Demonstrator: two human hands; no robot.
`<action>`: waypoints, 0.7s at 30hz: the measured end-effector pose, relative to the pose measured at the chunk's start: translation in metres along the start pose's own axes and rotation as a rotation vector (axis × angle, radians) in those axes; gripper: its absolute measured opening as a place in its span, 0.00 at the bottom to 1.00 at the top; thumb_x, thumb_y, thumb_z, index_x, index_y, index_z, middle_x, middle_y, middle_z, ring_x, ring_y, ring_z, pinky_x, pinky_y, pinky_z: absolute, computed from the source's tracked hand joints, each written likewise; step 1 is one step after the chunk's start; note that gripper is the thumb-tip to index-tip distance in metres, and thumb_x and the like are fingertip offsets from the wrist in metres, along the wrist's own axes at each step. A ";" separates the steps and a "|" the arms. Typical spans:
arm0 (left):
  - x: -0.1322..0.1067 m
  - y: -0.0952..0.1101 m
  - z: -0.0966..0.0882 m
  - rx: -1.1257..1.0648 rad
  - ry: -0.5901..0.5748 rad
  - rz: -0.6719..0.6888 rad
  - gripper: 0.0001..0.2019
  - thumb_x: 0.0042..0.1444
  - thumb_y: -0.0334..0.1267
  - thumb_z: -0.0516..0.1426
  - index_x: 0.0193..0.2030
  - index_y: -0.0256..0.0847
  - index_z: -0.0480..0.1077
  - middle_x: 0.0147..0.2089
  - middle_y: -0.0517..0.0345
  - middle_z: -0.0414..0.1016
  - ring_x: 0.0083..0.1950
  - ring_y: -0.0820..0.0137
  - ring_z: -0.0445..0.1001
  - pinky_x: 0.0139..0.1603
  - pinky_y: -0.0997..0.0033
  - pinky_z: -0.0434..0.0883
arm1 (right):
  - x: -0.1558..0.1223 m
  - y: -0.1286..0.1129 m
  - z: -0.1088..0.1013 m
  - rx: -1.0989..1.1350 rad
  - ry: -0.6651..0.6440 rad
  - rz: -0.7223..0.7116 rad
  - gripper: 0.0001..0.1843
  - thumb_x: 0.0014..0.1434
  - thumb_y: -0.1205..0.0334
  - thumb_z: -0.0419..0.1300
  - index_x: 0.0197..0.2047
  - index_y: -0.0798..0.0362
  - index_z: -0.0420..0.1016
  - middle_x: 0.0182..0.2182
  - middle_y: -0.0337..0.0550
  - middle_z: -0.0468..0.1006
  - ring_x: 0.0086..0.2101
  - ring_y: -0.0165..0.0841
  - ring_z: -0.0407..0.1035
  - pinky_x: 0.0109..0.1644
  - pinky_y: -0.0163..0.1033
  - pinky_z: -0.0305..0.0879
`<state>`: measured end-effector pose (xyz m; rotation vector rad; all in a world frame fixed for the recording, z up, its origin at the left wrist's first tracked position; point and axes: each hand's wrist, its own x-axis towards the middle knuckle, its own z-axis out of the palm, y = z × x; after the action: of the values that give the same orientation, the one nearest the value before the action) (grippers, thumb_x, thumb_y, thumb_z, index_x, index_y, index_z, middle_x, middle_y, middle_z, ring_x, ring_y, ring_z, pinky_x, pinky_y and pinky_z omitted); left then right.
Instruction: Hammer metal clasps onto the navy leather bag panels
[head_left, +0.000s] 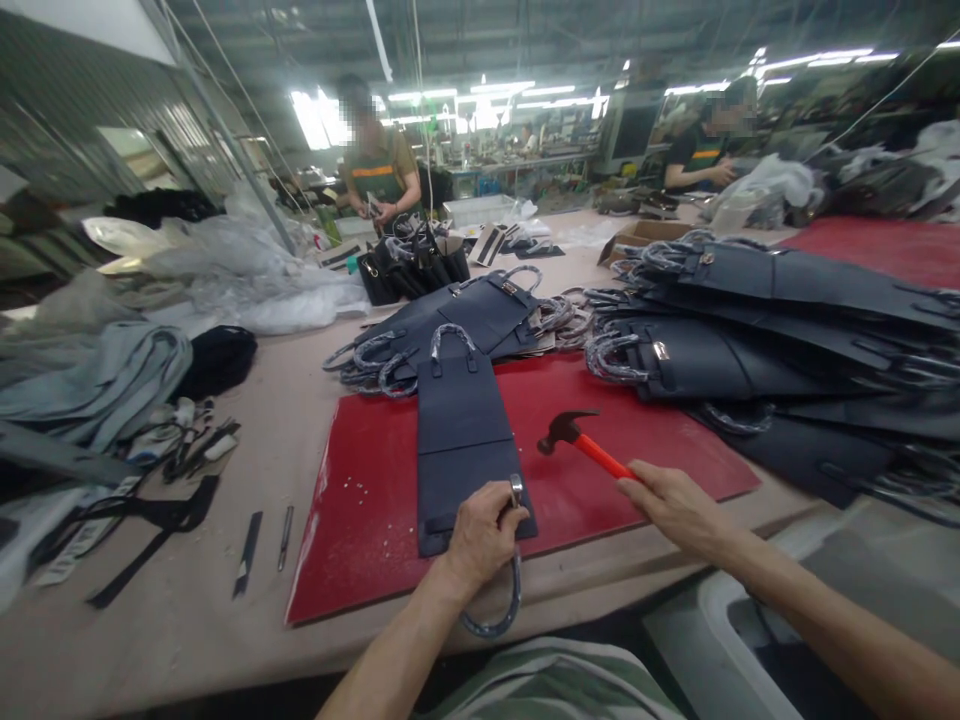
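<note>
A dark navy leather bag panel (465,420) lies flat on a red mat (375,440), one wrapped handle at its far end and another handle (495,628) looping over the table's near edge. My left hand (486,530) rests on the panel's near right corner. Its fingers pinch a short, shiny metal punch (516,487), held upright; its lower end is hidden behind the fingers. To the right, my right hand (667,505) grips the orange handle of a claw hammer (600,455). The hammer's dark head is raised above the mat, apart from the punch.
Stacked navy bag panels (780,340) fill the right side, with another pile (450,320) behind the mat. A cutter blade (247,553) and thin metal tool (285,538) lie left. Black straps (165,510) and plastic wrap (247,270) are farther left. Two co-workers (379,165) stand beyond the table.
</note>
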<state>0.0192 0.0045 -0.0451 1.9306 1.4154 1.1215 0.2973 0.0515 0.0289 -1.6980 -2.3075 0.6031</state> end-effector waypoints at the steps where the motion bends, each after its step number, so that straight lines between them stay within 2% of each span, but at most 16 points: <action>1: 0.000 0.001 -0.001 -0.005 -0.008 -0.006 0.05 0.60 0.28 0.58 0.38 0.41 0.72 0.39 0.56 0.77 0.42 0.66 0.75 0.46 0.68 0.70 | 0.007 0.007 0.008 -0.043 0.001 0.039 0.15 0.68 0.55 0.45 0.31 0.49 0.64 0.22 0.41 0.71 0.24 0.35 0.66 0.30 0.38 0.56; 4: 0.001 0.004 -0.004 -0.027 -0.021 -0.019 0.04 0.60 0.29 0.58 0.39 0.42 0.72 0.40 0.56 0.77 0.43 0.66 0.75 0.48 0.68 0.70 | 0.018 0.012 0.032 -0.215 0.140 0.014 0.12 0.66 0.61 0.48 0.41 0.55 0.71 0.38 0.54 0.77 0.36 0.42 0.71 0.39 0.43 0.61; 6: 0.001 0.005 -0.006 -0.037 -0.019 -0.022 0.04 0.60 0.29 0.58 0.39 0.42 0.72 0.41 0.56 0.77 0.44 0.66 0.75 0.48 0.68 0.70 | 0.019 0.000 0.049 -0.220 0.274 -0.095 0.14 0.65 0.62 0.50 0.49 0.57 0.72 0.49 0.59 0.75 0.47 0.46 0.69 0.48 0.47 0.63; 7: 0.000 0.006 -0.006 -0.039 -0.017 -0.024 0.04 0.61 0.29 0.58 0.39 0.41 0.72 0.41 0.55 0.77 0.44 0.66 0.75 0.49 0.68 0.70 | 0.018 -0.011 0.058 -0.169 0.311 -0.157 0.15 0.65 0.62 0.51 0.51 0.57 0.72 0.52 0.59 0.73 0.50 0.47 0.67 0.52 0.48 0.62; 9: 0.000 0.007 -0.006 -0.040 -0.021 -0.031 0.04 0.61 0.30 0.57 0.39 0.41 0.72 0.41 0.55 0.77 0.44 0.66 0.75 0.49 0.67 0.70 | 0.014 -0.035 0.079 0.002 0.280 -0.257 0.15 0.65 0.62 0.54 0.53 0.57 0.71 0.53 0.57 0.73 0.53 0.46 0.65 0.56 0.49 0.62; 12: 0.000 0.007 -0.005 -0.104 -0.035 -0.059 0.04 0.61 0.31 0.57 0.40 0.41 0.73 0.43 0.54 0.78 0.46 0.66 0.75 0.52 0.66 0.70 | 0.008 -0.068 0.105 0.114 0.126 -0.337 0.17 0.61 0.66 0.58 0.53 0.55 0.72 0.54 0.53 0.73 0.53 0.45 0.65 0.55 0.49 0.61; 14: 0.002 0.005 -0.007 -0.221 0.012 -0.134 0.05 0.62 0.34 0.56 0.40 0.40 0.74 0.44 0.53 0.79 0.47 0.67 0.76 0.52 0.66 0.70 | 0.005 -0.080 0.114 0.106 0.089 -0.338 0.18 0.59 0.68 0.60 0.53 0.55 0.72 0.55 0.52 0.72 0.52 0.45 0.64 0.53 0.49 0.60; 15: 0.004 0.004 -0.011 -0.303 0.074 -0.190 0.06 0.63 0.37 0.56 0.41 0.40 0.74 0.44 0.52 0.80 0.47 0.66 0.77 0.52 0.66 0.71 | 0.004 -0.082 0.115 0.102 0.086 -0.335 0.18 0.59 0.69 0.60 0.53 0.55 0.72 0.55 0.52 0.72 0.52 0.45 0.63 0.53 0.48 0.59; 18: 0.009 -0.001 -0.042 -0.465 0.343 -0.354 0.14 0.64 0.48 0.55 0.43 0.38 0.73 0.45 0.51 0.80 0.47 0.65 0.78 0.50 0.64 0.73 | 0.005 -0.083 0.112 0.100 0.064 -0.319 0.17 0.60 0.68 0.62 0.52 0.54 0.73 0.54 0.50 0.73 0.51 0.43 0.63 0.52 0.47 0.58; 19: 0.010 -0.004 -0.058 -0.426 0.402 -0.389 0.16 0.63 0.50 0.56 0.43 0.38 0.73 0.44 0.51 0.80 0.46 0.65 0.79 0.49 0.65 0.73 | 0.006 -0.082 0.110 0.095 0.055 -0.315 0.16 0.60 0.68 0.63 0.52 0.54 0.73 0.53 0.49 0.73 0.50 0.43 0.63 0.51 0.47 0.57; 21: 0.010 -0.011 -0.096 -0.111 0.364 -0.437 0.17 0.60 0.51 0.57 0.39 0.38 0.75 0.39 0.53 0.80 0.42 0.65 0.78 0.45 0.68 0.71 | 0.009 -0.081 0.107 0.083 0.043 -0.313 0.15 0.60 0.66 0.63 0.51 0.53 0.74 0.52 0.48 0.73 0.49 0.42 0.64 0.50 0.46 0.57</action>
<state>-0.0660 0.0097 0.0014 1.2913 1.8096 1.3367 0.1818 0.0186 -0.0316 -1.2641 -2.4113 0.5812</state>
